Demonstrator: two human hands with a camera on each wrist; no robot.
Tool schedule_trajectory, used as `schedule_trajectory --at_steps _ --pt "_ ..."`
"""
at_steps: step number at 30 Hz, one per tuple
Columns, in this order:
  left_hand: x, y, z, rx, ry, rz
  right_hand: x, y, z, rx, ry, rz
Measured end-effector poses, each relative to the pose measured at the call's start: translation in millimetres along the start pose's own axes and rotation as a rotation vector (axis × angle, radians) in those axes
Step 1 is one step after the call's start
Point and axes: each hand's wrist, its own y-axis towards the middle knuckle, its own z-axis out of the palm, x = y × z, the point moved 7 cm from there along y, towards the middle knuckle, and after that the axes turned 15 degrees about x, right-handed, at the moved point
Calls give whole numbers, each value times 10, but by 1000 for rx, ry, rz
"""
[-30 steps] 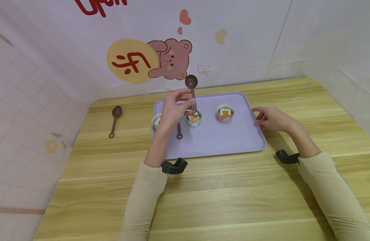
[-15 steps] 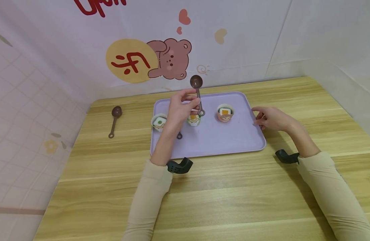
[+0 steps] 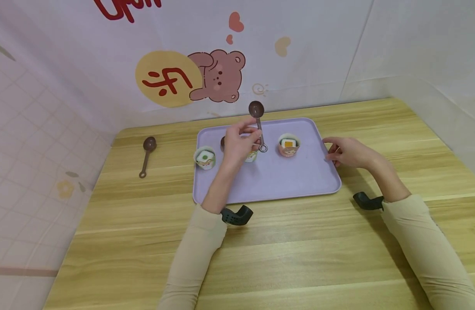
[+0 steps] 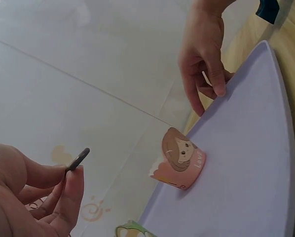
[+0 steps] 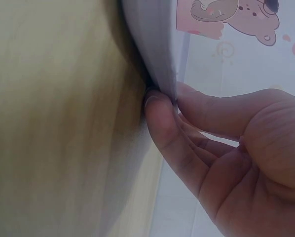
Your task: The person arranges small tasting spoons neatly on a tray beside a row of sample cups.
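My left hand (image 3: 239, 140) pinches a brown measuring spoon (image 3: 256, 109) by its handle, bowl up and ringed end down, above the lilac tray (image 3: 299, 176). In the left wrist view, thumb and fingertip meet on the handle (image 4: 78, 159). My right hand (image 3: 350, 153) grips the tray's right rim, thumb on one side and fingers on the other in the right wrist view. On the tray stand a pink paper cup (image 3: 289, 151), a white-and-green cup (image 3: 205, 159) and a green cup (image 3: 251, 157) partly hidden behind my left hand. Another brown spoon (image 3: 223, 143) there is mostly covered.
A third brown measuring spoon (image 3: 146, 157) lies on the wooden table (image 3: 284, 249), left of the tray. The cups with visible openings hold white pieces topped with orange or green. A printed wall cloth (image 3: 299, 82) rises behind the table.
My left hand has moved right with the measuring spoon and slightly lower, uncovering the leftmost cup and covering most of the spoon on the tray. My right hand stays at the rim.
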Motion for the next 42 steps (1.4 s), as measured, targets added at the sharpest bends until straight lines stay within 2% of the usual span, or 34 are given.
schedule_trajectory --at_steps 8,17,26,35,42 --pt "103 14 82 -8 13 -13 -3 1 1 2 8 0" --pt "175 27 138 -18 58 -3 -8 9 2 4 8 -8" --pt "254 44 210 -19 114 -20 -16 15 3 0 12 -11" --pt "335 78 266 -50 151 -34 -15 23 -4 0 21 -14" --pt "390 104 320 -26 170 -35 -19 21 -4 3 21 -10"
